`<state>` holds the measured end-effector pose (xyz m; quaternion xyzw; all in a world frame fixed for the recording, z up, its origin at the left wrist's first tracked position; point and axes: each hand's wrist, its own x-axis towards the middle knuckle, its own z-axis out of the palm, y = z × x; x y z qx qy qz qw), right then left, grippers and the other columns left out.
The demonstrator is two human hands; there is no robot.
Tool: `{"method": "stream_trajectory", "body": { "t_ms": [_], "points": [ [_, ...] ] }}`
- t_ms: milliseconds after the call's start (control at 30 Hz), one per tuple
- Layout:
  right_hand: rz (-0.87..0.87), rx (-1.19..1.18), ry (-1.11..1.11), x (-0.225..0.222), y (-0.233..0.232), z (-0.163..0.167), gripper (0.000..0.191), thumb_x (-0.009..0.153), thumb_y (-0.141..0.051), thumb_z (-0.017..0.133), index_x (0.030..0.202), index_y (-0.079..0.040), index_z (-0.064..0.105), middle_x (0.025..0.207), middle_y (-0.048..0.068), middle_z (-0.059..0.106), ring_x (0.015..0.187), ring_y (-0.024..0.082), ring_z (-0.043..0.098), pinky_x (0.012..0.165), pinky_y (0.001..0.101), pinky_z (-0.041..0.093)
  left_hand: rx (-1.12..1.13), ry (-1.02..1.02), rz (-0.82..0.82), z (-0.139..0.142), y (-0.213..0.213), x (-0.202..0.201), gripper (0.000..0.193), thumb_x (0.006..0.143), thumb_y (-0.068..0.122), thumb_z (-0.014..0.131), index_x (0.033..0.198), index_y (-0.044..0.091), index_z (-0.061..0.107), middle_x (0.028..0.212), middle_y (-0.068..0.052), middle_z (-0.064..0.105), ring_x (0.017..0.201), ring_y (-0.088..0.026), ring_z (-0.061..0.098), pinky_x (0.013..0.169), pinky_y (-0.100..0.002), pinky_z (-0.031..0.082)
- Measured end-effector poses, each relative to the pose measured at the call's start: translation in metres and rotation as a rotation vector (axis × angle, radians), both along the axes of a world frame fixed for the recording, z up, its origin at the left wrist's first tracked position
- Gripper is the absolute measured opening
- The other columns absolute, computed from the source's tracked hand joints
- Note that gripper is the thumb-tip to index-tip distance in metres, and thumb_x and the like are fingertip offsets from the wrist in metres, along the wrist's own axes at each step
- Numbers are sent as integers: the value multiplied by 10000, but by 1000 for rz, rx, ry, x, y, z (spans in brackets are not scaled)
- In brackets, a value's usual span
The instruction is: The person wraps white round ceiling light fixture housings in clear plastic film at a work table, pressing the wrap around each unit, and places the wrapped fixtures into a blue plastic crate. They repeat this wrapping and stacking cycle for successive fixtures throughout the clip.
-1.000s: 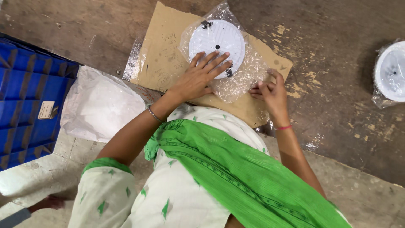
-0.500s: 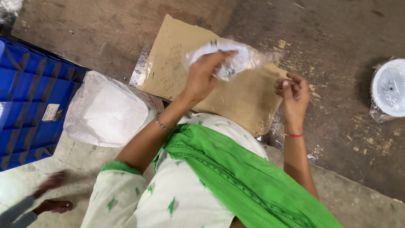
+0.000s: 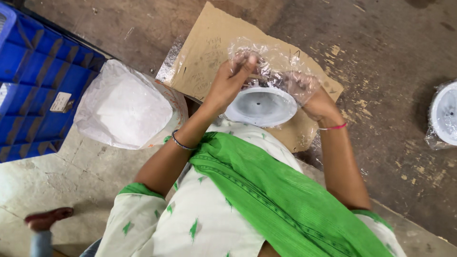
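A round white plastic disc (image 3: pixel 261 105) hangs inside a clear plastic bag (image 3: pixel 271 57), lifted above a brown cardboard sheet (image 3: pixel 209 52). My left hand (image 3: pixel 232 78) pinches the bag's top edge on the left. On the right, my right hand (image 3: pixel 309 95) grips the same bag, its fingers partly veiled by the film. Both hands hold the bag up off the cardboard, with the disc sagging in the bottom.
A blue plastic crate (image 3: pixel 33 81) stands at the left. Beside it sits a bulging white sack (image 3: pixel 126 107). Another bagged white disc (image 3: pixel 445 116) lies on the rough floor at the right edge. A foot (image 3: pixel 47 219) shows at bottom left.
The disc in its bag lay flat on the cardboard under my left hand. Both hands have since gathered the bag's mouth and raised it toward me.
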<state>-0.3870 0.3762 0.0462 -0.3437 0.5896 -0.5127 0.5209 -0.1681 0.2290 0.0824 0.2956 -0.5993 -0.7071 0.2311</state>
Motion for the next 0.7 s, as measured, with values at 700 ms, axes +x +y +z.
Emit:
{"method": "stream_trajectory", "body": {
  "t_ms": [700],
  "points": [
    [490,47,812,24,-20,106,311,922,-263,726,1039,25,711,790,169,731,677,227,701,657,371,539,99,269,-93,21,14,-7,526,1079,475,513,1339,38,647,1119,-93,723,1073,-161,700,925,-315,612]
  ]
}}
